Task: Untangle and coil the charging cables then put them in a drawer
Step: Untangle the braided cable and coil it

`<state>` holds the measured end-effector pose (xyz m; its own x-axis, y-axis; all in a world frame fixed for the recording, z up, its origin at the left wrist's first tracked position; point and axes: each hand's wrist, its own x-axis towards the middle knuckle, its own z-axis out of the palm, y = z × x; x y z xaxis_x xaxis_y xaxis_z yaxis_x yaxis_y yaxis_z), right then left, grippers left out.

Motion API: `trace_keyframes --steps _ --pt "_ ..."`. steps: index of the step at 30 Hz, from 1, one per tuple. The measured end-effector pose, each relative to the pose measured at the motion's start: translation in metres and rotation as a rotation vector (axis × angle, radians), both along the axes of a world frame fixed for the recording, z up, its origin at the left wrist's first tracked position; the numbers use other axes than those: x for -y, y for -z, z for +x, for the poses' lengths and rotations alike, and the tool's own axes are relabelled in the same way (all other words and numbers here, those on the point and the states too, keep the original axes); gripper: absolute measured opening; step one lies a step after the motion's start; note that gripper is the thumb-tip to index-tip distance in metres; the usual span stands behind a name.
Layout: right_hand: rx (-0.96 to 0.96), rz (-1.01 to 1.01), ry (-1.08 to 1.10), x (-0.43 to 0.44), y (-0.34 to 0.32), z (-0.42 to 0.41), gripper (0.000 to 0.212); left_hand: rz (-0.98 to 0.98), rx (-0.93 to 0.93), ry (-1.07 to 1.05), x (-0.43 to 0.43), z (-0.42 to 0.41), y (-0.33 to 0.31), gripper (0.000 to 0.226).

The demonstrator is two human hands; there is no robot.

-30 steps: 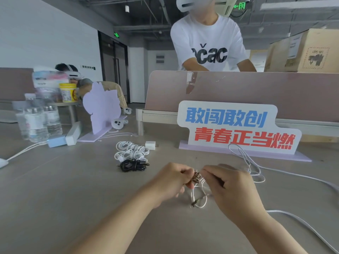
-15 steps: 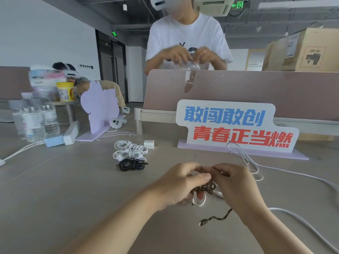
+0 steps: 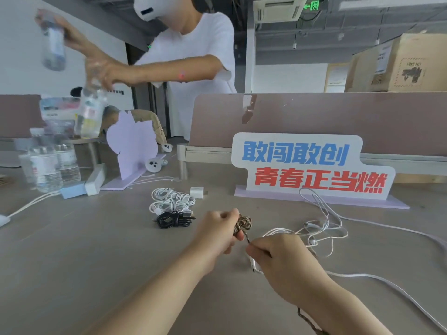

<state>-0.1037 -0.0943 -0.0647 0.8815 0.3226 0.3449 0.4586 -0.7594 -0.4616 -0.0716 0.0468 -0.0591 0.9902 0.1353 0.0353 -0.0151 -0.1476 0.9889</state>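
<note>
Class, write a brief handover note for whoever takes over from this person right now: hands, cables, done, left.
Left hand grips the part-wound brown cable; right hand pinches its free strand.
Done: white coils and black coil lie on the table.
Left: finish the brown one, untangle the loose white cables, put all in a drawer; none is in view.

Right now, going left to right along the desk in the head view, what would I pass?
Water bottles → purple cutout stand → coiled black cable → left hand holding the braided cable → right hand.
</note>
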Motion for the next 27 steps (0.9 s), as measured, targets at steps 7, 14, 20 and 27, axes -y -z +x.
trace_keyframes --steps 7,14,20,27 --pt "0.118 -0.096 -0.09 0.009 -0.001 0.002 0.041 0.062 0.032 -0.025 0.005 0.003 0.002 0.035" --pt "0.369 -0.025 -0.183 0.01 -0.002 0.002 0.04 0.009 0.09 -0.019 0.003 -0.001 -0.002 0.035" --pt "0.485 0.133 -0.09 0.012 -0.003 0.002 0.033 0.253 0.217 0.023 -0.007 -0.004 -0.008 0.026" --pt "0.497 0.297 0.072 0.021 -0.009 0.006 0.02 0.336 0.14 0.442 0.009 -0.026 -0.012 0.036"
